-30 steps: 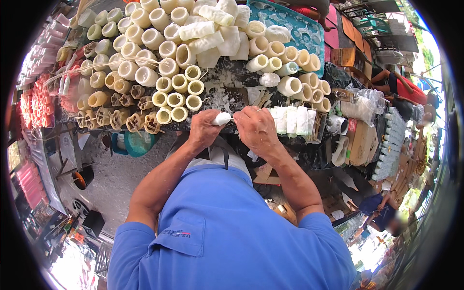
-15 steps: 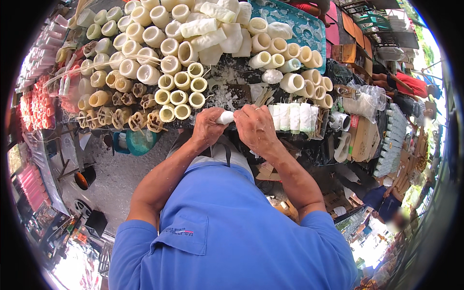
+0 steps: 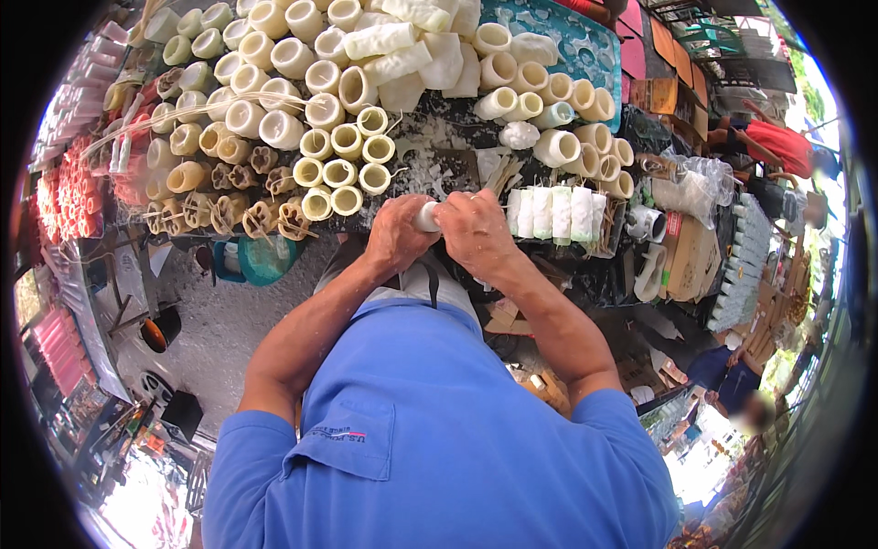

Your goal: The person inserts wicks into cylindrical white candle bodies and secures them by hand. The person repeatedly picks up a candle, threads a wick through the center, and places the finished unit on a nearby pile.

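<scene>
My left hand [image 3: 401, 234] is closed round a small white waxy piece [image 3: 426, 217], whose smooth rounded surface shows between the hands. Against the right side of that piece, the curled fingers of my right hand [image 3: 476, 234] press, their tips partly hidden. Both hands have white flecks on them and are held at the near edge of a dark worktable. Just right of my right hand lies a row of white waxy rolls [image 3: 561, 215]. Pale hollow wax cups [image 3: 346, 199] stand beyond my left hand.
White crumbs and scraps [image 3: 430, 165] litter the table ahead. Many more wax cups [image 3: 279, 130] fill the left, with a pile of whitish slabs [image 3: 441, 62] and a teal tray [image 3: 599, 55] behind. Cardboard [image 3: 692, 265] and a plastic bag [image 3: 695, 188] are at right. A teal basin [image 3: 267, 261] sits below the table.
Less of the white piece shows now, and it looks turned more end-on between my fingers. My right hand has shifted slightly left and closer to my left hand.
</scene>
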Tool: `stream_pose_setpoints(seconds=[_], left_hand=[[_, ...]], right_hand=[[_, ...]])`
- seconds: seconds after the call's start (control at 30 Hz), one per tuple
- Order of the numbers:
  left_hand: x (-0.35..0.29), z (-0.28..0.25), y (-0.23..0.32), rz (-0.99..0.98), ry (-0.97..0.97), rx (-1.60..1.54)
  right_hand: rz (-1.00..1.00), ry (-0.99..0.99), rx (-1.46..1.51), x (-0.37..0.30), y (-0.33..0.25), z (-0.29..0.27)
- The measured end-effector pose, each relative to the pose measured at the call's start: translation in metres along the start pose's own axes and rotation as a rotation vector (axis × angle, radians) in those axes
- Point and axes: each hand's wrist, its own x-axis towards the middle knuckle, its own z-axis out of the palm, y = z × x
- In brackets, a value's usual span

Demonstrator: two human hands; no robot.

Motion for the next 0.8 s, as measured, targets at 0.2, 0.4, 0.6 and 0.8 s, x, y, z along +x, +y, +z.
stream_pose_setpoints(seconds=[0.2, 0.4, 0.6, 0.8], left_hand=[[-0.006, -0.001, -0.001, -0.044, -0.055, 0.000], [-0.003, 0.003, 0.006, -0.044, -0.072, -0.063], [-0.005, -0.002, 0.010, -0.050, -0.069, -0.071], [-0.006, 0.004, 0.009, -0.035, -0.073, -0.027]], right_hand=[[-0.038, 0.049, 0.006, -0.006, 0.006, -0.016], [-0.068, 0.010, -0.015, -0.005, 0.001, -0.009], [-0.026, 0.103, 0.032, -0.012, 0.006, -0.017], [-0.093, -0.007, -0.007, -0.011, 0.003, -0.014]])
